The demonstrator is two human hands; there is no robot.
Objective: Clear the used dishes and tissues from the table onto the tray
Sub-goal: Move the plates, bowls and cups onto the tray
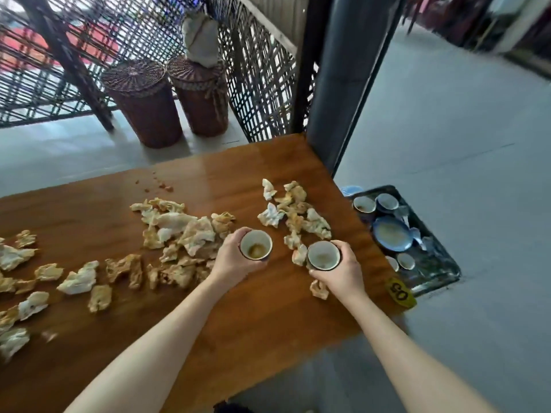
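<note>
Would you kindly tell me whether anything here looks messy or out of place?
Yes. Crumpled, stained tissues are strewn across most of the wooden table, and small crumbs lie near its far edge. The tray of used dishes sits low beside the table's right end, seemingly on the floor.

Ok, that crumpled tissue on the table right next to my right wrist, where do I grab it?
Pinch the tissue by its raised crumpled folds, coming straight down from above: it lies loose and low on the table, with no edge to get under. Your right hand holds a cup, so set that down first.
</note>
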